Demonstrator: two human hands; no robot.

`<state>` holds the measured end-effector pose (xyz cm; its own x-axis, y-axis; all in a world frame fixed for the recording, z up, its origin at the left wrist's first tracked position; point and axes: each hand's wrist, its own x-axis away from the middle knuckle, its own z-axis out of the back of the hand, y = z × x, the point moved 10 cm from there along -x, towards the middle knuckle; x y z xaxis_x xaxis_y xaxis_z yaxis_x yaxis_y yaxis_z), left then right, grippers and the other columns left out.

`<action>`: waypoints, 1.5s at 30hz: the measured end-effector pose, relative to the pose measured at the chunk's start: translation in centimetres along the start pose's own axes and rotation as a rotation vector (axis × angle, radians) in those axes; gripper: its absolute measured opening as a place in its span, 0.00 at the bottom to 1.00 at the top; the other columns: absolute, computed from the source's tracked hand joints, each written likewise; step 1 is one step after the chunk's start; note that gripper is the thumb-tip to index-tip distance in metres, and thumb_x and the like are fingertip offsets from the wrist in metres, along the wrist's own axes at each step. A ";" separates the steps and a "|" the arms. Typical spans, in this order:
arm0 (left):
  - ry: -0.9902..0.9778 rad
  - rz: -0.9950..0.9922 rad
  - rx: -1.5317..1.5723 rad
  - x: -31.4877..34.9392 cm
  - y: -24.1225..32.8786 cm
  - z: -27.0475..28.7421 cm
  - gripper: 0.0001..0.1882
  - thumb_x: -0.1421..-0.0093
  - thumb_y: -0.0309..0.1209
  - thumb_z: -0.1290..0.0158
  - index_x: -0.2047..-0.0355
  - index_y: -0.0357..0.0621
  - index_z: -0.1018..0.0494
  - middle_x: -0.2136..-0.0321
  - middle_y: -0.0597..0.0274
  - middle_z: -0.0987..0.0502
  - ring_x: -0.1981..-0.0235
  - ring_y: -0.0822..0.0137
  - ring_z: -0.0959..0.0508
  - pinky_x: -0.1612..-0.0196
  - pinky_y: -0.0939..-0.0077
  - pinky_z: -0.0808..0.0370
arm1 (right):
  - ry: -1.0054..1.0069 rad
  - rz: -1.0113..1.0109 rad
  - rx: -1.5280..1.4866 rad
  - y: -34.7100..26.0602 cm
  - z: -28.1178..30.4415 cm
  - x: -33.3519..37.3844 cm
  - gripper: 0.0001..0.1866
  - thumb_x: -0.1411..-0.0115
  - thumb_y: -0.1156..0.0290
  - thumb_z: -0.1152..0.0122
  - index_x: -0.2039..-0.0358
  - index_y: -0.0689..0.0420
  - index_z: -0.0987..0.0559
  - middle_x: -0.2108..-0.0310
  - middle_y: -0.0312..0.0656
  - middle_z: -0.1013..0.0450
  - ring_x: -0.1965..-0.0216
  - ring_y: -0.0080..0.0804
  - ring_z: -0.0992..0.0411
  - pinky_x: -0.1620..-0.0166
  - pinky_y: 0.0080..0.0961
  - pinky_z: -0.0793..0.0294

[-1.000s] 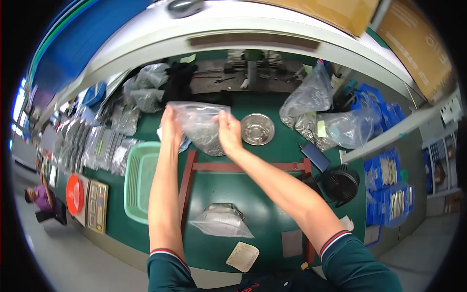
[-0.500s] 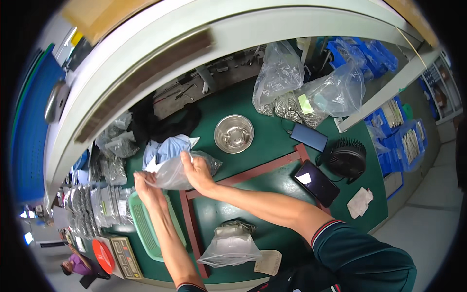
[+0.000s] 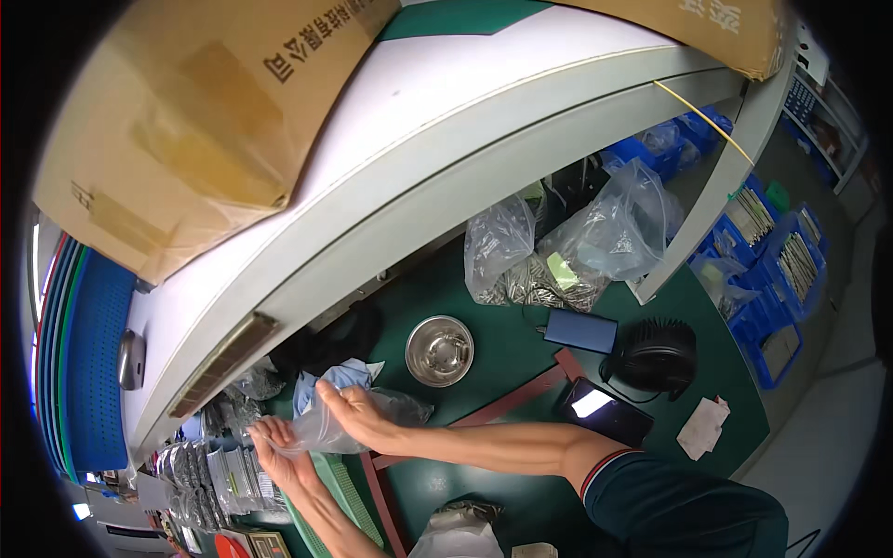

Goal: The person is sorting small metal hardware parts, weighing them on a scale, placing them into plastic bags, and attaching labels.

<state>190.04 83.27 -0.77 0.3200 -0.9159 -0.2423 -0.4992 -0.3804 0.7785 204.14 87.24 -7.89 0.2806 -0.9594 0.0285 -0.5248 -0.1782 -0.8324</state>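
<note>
A clear plastic bag (image 3: 327,430) hangs between my two hands over the left part of the green table. My left hand (image 3: 282,458) pinches one end of it. Closed around its upper side, my right hand (image 3: 356,416) keeps the thumb on top. The bag's contents are hard to make out. Just behind it lies a light blue cloth (image 3: 342,376), and a green plastic basket (image 3: 337,498) sits below my left hand. A round steel bowl (image 3: 440,352) with small metal pieces inside stands to the right of the bag.
Bags of metal parts (image 3: 544,282), a blue box (image 3: 580,331), a black fan (image 3: 651,359) and a phone (image 3: 605,414) lie to the right. A red frame (image 3: 498,406) crosses the table. A white shelf (image 3: 446,112) overhangs the back, bearing cardboard boxes (image 3: 219,139).
The view has tilted upward, so the table sits lower and the cardboard boxes on the shelf show. Both hands still hold the plastic bag in nearly the same pose.
</note>
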 end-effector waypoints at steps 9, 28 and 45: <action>-0.017 -0.038 -0.104 5.6 6.2 -11.9 0.18 0.35 0.38 0.61 0.81 0.48 0.46 0.87 0.69 0.47 0.84 0.76 0.47 0.73 0.80 0.43 | -0.129 0.193 -0.058 -11.4 -1.4 8.2 0.24 0.34 0.61 0.59 0.84 0.62 0.34 0.87 0.28 0.45 0.80 0.14 0.46 0.79 0.21 0.44; -0.505 0.602 0.249 37.8 -5.6 -42.2 0.15 0.36 0.30 0.59 0.79 0.46 0.47 0.83 0.68 0.48 0.79 0.75 0.48 0.69 0.79 0.43 | 0.560 0.584 0.129 -33.4 23.6 46.5 0.26 0.35 0.60 0.57 0.86 0.63 0.32 0.92 0.34 0.47 0.84 0.14 0.49 0.82 0.25 0.47; -0.725 1.066 -0.363 63.1 -40.6 -64.6 0.14 0.35 0.34 0.60 0.76 0.43 0.36 0.80 0.73 0.37 0.77 0.81 0.40 0.73 0.84 0.41 | 1.203 0.507 0.190 -37.5 62.0 72.9 0.28 0.33 0.56 0.65 0.90 0.53 0.48 0.88 0.30 0.53 0.82 0.20 0.55 0.76 0.22 0.56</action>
<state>282.53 49.21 -10.30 -0.6423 -0.6456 0.4132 0.0411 0.5094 0.8596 294.11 37.58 -8.91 -0.8495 -0.5212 0.0815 -0.2115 0.1948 -0.9578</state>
